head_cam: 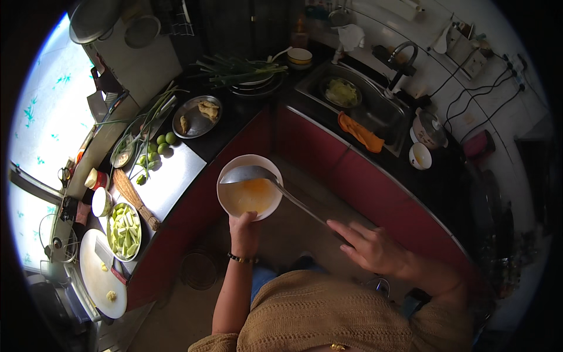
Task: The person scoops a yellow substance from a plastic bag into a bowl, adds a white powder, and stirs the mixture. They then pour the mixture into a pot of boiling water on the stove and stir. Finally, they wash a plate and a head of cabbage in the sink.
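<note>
My left hand (244,231) holds a white bowl (223,196) by its near side, the thumb over the rim. Yellowish liquid with an orange patch, perhaps egg, lies in the bowl. A metal ladle (246,173) rests its head over the far part of the bowl. Its handle slants down to the right into my right hand (374,248), which grips the end with the index finger stretched along it. Both hands are above the floor, between the counter's two arms.
Left counter: a cutting board (94,281) with a cleaver (104,255), a bowl of cut green vegetable (124,231), a straw brush (134,196), limes (170,138) and a metal plate (193,127). Right counter: a sink (387,115), an orange cloth (360,133) and a small bowl (420,156).
</note>
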{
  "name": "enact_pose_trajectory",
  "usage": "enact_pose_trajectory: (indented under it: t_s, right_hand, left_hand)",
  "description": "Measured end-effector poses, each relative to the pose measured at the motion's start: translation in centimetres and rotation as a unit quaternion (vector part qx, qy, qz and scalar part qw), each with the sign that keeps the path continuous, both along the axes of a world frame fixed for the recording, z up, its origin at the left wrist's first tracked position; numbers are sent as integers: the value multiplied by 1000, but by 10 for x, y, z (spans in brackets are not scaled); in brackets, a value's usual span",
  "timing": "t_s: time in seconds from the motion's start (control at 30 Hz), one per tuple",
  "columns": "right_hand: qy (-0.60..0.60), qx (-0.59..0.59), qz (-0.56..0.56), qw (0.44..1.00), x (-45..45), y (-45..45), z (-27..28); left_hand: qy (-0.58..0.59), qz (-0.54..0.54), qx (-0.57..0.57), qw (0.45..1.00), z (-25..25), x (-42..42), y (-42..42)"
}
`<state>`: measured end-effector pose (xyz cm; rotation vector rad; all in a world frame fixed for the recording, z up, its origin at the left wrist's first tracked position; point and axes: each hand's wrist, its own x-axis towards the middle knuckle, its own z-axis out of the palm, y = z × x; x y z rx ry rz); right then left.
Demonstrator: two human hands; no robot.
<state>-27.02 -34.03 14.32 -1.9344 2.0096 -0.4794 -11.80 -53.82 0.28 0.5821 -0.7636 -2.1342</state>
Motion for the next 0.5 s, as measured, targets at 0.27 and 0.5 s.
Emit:
enact_pose_trajectory:
  t_s: [0.27, 0.5]
  right_hand:
    - [-65, 1, -206, 976, -65, 137, -6]
    - [-696, 31, -362, 619, -114, 215, 36]
  left_hand:
    - [-20, -194, -12, 981, 28, -152, 101]
    - [-57, -394, -11, 917, 34, -258, 179]
